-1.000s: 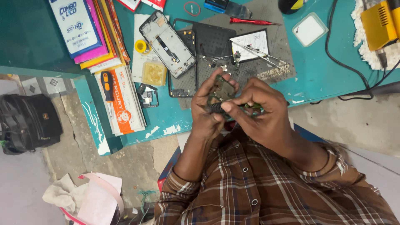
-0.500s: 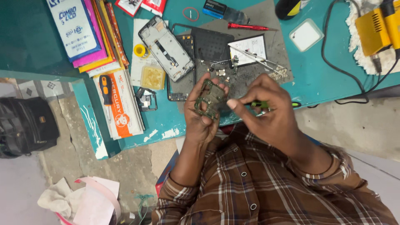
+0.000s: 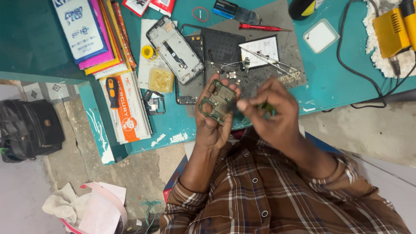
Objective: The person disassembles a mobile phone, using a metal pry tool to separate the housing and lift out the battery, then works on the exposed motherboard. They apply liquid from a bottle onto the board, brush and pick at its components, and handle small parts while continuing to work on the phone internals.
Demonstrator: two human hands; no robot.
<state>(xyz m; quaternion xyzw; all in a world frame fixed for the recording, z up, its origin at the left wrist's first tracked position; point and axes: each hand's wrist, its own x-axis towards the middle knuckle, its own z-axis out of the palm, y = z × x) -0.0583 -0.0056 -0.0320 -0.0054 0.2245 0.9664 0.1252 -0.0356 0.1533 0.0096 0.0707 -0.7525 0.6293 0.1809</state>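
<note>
With the phone frame (image 3: 175, 50) lying stripped on the far mat, we grip the removed circuit board (image 3: 218, 101) in left hand (image 3: 212, 117) fingers while right hand (image 3: 271, 115) fingers pinch a green-handled tool (image 3: 262, 106) against it.

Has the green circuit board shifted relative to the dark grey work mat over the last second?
Yes. The green circuit board in the left hand rose from below the dark grey work mat edge to overlap it.

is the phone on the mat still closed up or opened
Opened. The phone frame lies on the teal table with its insides exposed, and the left hand holds a green circuit board outside it.
</note>
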